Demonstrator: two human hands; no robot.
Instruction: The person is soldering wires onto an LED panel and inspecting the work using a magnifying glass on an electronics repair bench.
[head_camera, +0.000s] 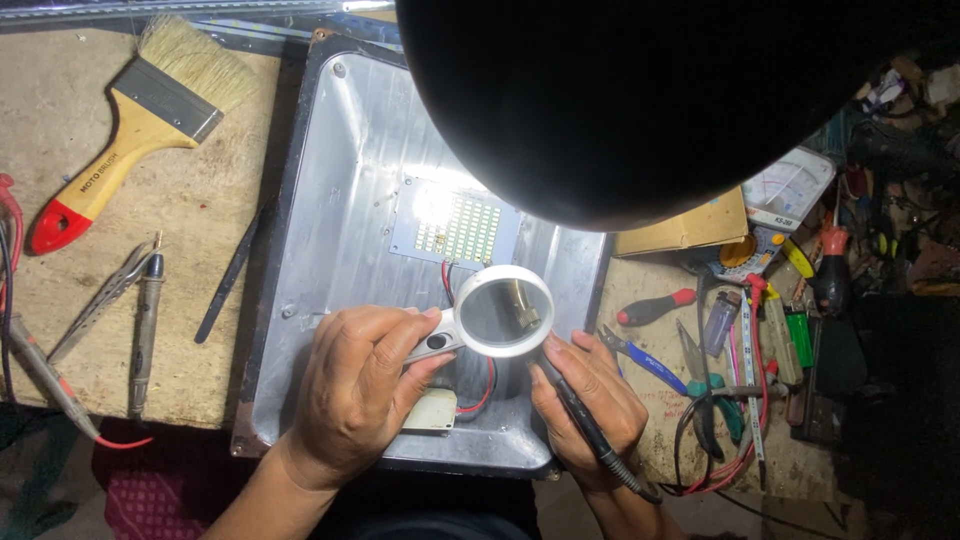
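Left hand (355, 385) gripped the white magnifier (500, 312) over the metal housing (330, 200). Right hand (585, 395) fingers pinched a black probe (590, 430).

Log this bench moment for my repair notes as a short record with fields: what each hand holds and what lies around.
left hand: holds a white magnifying glass by its handle, lens over the wiring
right hand: holds a black probe like a pen, tip hidden under the lens
workpiece: metal lamp housing with an LED panel and red wires
left of housing: paintbrush, tweezers, black rod
right of housing: red screwdriver, blue-handled pliers, lighter, multimeter
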